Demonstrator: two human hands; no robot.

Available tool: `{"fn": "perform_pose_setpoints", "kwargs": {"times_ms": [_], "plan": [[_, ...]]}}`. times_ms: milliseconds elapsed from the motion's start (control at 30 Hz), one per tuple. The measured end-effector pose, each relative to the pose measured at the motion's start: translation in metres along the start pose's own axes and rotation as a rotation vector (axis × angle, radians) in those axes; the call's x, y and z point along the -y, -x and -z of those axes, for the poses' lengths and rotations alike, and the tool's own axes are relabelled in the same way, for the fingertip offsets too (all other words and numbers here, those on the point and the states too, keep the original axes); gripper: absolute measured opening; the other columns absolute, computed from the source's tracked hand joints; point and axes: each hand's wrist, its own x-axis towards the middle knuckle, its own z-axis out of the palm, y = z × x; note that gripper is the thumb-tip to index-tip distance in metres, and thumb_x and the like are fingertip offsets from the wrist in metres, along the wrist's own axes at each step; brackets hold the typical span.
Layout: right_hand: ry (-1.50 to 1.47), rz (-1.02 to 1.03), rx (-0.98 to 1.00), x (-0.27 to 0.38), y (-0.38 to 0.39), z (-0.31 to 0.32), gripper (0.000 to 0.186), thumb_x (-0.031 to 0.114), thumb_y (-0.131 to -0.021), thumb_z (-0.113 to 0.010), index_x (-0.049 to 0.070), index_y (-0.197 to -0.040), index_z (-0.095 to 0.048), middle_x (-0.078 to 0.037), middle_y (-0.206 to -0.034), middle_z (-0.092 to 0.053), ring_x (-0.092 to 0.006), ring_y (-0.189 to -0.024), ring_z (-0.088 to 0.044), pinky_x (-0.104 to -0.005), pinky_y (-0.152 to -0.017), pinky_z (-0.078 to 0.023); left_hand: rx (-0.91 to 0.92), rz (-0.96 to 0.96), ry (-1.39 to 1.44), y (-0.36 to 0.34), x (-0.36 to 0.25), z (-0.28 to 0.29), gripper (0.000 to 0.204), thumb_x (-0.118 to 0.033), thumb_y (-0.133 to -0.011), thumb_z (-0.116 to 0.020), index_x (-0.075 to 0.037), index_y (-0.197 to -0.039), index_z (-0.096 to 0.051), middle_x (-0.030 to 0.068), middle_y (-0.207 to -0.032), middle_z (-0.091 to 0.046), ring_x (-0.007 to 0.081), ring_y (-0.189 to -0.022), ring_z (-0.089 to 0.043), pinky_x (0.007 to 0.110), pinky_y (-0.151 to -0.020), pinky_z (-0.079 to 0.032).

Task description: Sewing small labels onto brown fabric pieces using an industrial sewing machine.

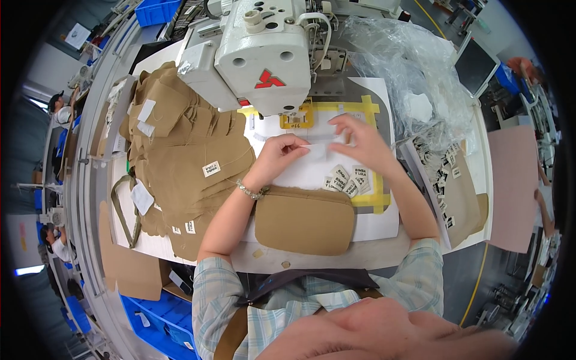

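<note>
My left hand (279,159) pinches a small white slip (317,153) above the white work sheet. My right hand (363,147) is just right of it, fingers apart and slightly blurred, thumb close to the slip's right end. Below my hands lie several white labels with dark print (348,180) in a loose pile. A tan fabric piece with rounded corners (303,222) lies nearer me. Above stands a white sewing machine (261,54), with a yellow template (297,120) beneath its head. The work sheet (270,180) has yellow tape along its edges.
Tan fabric pieces (186,156) are heaped at the left. Crumpled clear plastic (414,78) and a tray with labeled pieces (456,198) are at the right. A blue crate (153,324) sits below left. Other people (59,108) work at the far left and right edges.
</note>
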Motion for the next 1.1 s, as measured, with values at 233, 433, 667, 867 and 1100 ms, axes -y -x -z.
{"fn": "perform_pose_setpoints", "kwargs": {"times_ms": [233, 433, 667, 867, 1100], "plan": [[-0.351, -0.209, 0.307, -0.004, -0.008, -0.032, 0.023, 0.011, -0.089, -0.068, 0.005, -0.102, -0.049, 0.000, -0.082, -0.062, -0.0092, -0.072, -0.054, -0.0260, -0.069, -0.045, -0.034, -0.044, 0.055, 0.004, -0.004, 0.003, 0.015, -0.009, -0.090, -0.070, -0.001, -0.102, -0.069, -0.0026, -0.084, -0.066, 0.0044, -0.077, -0.054, 0.021, -0.072, -0.046], [-0.755, -0.322, 0.202, -0.016, -0.014, -0.035, 0.018, 0.008, -0.091, -0.065, 0.007, -0.099, -0.049, -0.003, -0.078, -0.063, -0.0088, -0.065, -0.060, -0.0222, -0.057, -0.046, -0.222, -0.428, -0.308, 0.007, -0.021, 0.003, 0.042, -0.005, -0.076, -0.079, -0.009, -0.115, -0.064, 0.0026, -0.096, -0.059, 0.0127, -0.071, -0.052, 0.027, -0.068, -0.047], [-0.878, -0.484, 0.161, -0.017, -0.014, -0.041, 0.022, 0.008, -0.090, -0.067, 0.007, -0.103, -0.050, -0.005, -0.077, -0.064, -0.0123, -0.059, -0.063, -0.0224, -0.051, -0.046, -0.199, -0.725, -0.561, 0.003, -0.007, 0.002, 0.023, -0.003, -0.072, -0.080, -0.008, -0.093, -0.073, 0.0037, -0.096, -0.063, 0.0177, -0.069, -0.060, 0.028, -0.064, -0.053], [-0.323, -0.262, 0.060, -0.013, -0.014, -0.043, 0.016, 0.011, -0.090, -0.067, 0.007, -0.101, -0.057, -0.003, -0.077, -0.064, -0.0131, -0.063, -0.063, -0.0269, -0.055, -0.047, -0.206, -0.586, -0.549, 0.001, 0.001, 0.004, 0.008, -0.002, -0.078, -0.074, -0.005, -0.085, -0.073, 0.0072, -0.098, -0.072, 0.0223, -0.075, -0.070, 0.029, -0.065, -0.057], [0.473, 0.301, -0.069, -0.031, -0.012, -0.041, 0.017, 0.024, -0.083, -0.071, 0.013, -0.095, -0.072, -0.002, -0.103, -0.065, -0.0217, -0.103, -0.056, -0.0378, -0.088, -0.042, -0.227, -0.563, -0.760, -0.003, 0.001, 0.010, 0.018, -0.010, -0.083, -0.071, -0.007, -0.101, -0.074, 0.0092, -0.108, -0.071, 0.0265, -0.090, -0.070, 0.034, -0.077, -0.058]]}}
